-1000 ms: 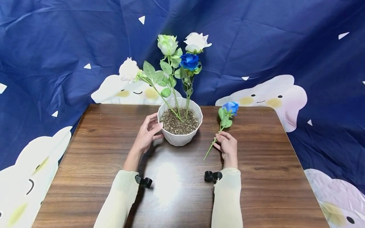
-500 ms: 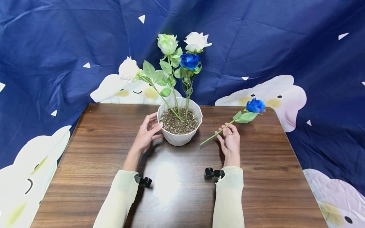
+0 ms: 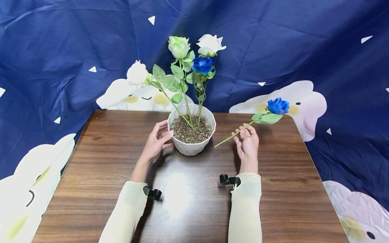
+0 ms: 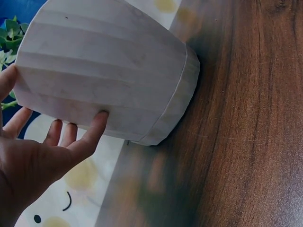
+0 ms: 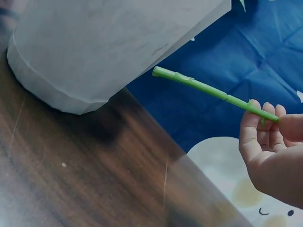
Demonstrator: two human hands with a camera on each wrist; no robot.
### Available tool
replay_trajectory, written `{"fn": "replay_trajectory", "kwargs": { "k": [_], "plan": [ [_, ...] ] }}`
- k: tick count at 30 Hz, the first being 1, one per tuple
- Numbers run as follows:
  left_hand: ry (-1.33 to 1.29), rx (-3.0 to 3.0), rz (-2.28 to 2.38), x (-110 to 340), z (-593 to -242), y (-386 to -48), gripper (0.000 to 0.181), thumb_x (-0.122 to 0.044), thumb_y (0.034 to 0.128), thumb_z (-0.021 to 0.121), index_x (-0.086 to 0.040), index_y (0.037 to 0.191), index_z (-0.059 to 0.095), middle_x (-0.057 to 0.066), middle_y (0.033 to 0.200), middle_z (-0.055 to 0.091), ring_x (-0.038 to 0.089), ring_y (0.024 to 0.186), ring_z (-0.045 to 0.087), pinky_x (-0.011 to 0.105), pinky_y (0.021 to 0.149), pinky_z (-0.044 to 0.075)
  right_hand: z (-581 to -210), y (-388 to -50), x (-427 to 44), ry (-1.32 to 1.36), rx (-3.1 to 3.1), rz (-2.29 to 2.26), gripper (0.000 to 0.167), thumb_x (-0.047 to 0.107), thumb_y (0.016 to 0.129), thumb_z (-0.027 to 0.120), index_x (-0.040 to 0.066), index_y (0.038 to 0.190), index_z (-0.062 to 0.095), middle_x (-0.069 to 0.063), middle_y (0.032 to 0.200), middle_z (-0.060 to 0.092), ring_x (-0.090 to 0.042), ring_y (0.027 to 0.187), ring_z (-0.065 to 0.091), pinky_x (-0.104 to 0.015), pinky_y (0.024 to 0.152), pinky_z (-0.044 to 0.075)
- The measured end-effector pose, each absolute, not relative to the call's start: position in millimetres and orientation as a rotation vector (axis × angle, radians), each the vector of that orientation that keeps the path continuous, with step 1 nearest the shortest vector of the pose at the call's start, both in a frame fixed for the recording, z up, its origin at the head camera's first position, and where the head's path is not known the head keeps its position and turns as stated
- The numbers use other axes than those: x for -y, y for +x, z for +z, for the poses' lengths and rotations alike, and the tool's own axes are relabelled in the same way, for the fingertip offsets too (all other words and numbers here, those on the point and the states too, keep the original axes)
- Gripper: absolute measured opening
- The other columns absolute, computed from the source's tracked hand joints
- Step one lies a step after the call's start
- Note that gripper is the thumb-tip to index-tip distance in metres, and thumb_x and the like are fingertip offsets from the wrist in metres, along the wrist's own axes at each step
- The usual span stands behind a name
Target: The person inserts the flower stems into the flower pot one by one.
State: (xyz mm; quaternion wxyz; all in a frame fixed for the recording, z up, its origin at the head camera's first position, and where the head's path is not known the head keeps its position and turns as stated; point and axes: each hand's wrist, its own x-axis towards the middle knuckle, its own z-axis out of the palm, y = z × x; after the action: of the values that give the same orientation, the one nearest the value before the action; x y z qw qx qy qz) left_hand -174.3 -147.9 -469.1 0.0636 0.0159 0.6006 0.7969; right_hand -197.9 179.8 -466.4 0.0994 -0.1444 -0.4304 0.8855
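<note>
A white faceted flower pot (image 3: 189, 148) with soil (image 3: 188, 133) stands on the table. In it stand a green-white rose (image 3: 179, 47), two white roses, one upright (image 3: 210, 45) and one leaning left (image 3: 137, 74), and a blue rose (image 3: 202, 65). My left hand (image 3: 156, 145) touches the pot's left side, fingertips spread against the outer wall (image 4: 113, 71). To the pot's right, my right hand (image 3: 248, 145) pinches another blue rose (image 3: 278, 106) by its stem. That stem (image 5: 203, 87) slants, its cut end toward the pot and apart from it, bloom at upper right.
The brown wooden table (image 3: 282, 189) reaches back to a dark blue cloth (image 3: 273, 44) printed with clouds. Black wrist cameras sit on the left wrist (image 3: 153, 193) and right wrist (image 3: 229, 180). A bright glare lies on the tabletop in front of the pot.
My right hand has turned the blue rose from steep to a flatter slant, its bloom swinging right and its lower end rising. That hand has moved slightly away from me; the left has stayed put.
</note>
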Motion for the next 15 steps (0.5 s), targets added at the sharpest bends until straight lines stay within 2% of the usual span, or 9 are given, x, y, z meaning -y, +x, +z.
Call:
{"fn": "replay_trajectory", "kwargs": {
  "k": [7,15],
  "plan": [
    [0.055,-1.796,2.413,148,-468,-174,0.057,-0.002,0.0988,0.061,-0.01,0.151,0.039,0.023,0.143,0.042,0.027,0.118,0.054,0.061,0.093,0.054,-451,-201,-175,-0.361,1.229,2.617,0.023,-0.007,0.104,0.038,0.0,0.124,0.049,-0.008,0.102,0.052,-0.018,0.087,0.056,-0.029,0.079,0.059],
    [0.061,-1.803,2.411,148,-467,-174,0.057,-0.003,0.0988,0.06,-0.009,0.151,0.039,0.024,0.143,0.043,0.027,0.118,0.055,0.06,0.091,0.055,-432,-207,-170,-0.311,1.159,2.626,0.022,-0.008,0.103,0.04,-0.002,0.121,0.052,-0.012,0.104,0.053,-0.021,0.089,0.057,-0.031,0.078,0.06]
  ]
}}
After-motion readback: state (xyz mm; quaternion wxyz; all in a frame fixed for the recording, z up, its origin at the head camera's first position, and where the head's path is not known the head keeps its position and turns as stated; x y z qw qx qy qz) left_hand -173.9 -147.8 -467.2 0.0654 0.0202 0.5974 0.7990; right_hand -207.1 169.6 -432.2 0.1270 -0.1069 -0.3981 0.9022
